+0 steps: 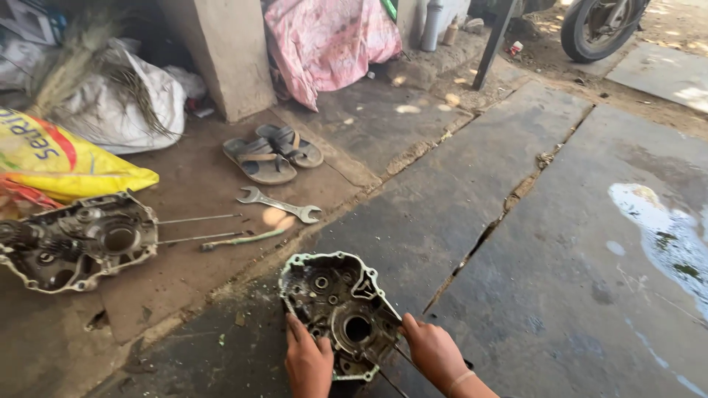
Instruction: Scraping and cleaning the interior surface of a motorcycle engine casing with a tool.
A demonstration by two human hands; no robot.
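A dirty metal engine case half (332, 302) lies open side up on the dark stone floor at the bottom centre. My left hand (308, 361) grips its near left edge, fingers over the rim. At the near right edge my right hand (434, 352) holds the case, with thin rods sticking out below it. A second engine case half (77, 242) with gears inside lies at the far left, long studs pointing right.
A double open-ended wrench (279, 204) and a thin green-handled tool (243, 239) lie between the two cases. A pair of sandals (271, 153), a yellow sack (63, 166), a pink cloth (324, 40), a concrete pillar (225, 55) and a motorcycle wheel (599, 26) stand farther back. A wet patch (664, 232) shines at the right.
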